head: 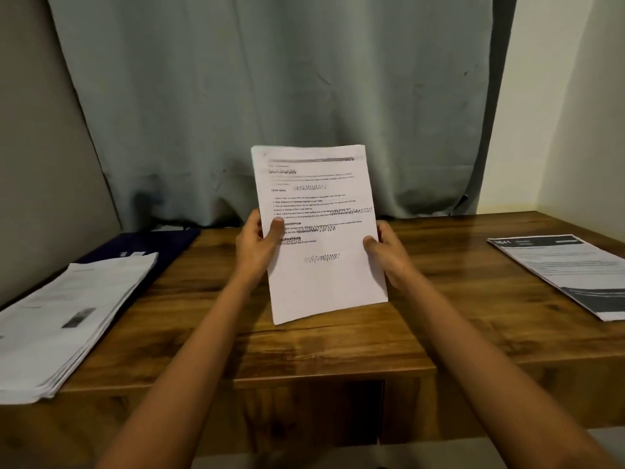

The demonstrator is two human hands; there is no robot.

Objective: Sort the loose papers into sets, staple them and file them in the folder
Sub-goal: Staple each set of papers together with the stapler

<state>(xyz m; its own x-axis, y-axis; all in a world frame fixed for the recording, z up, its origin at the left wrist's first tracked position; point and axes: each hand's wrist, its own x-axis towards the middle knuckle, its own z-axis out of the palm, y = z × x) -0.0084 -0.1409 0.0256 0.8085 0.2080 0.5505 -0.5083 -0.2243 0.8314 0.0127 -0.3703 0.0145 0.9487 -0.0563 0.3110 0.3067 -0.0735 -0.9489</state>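
We hold printed set (321,231) upright over wooden desk (304,343) centre; left hand (255,247) pinches left margin, right hand (385,255) grips right margin; we judge next: tap bottom edge square, keep grip loose, then staple; loose paper pile (67,316) lies left, overlapping dark folder (135,245).

Your bare forearms reach forward and converge toward the middle. Your left hand (256,247) pinches the left edge of the sheaf of papers (324,282), thumb on its face. Your right hand (387,253) grips the right edge likewise.
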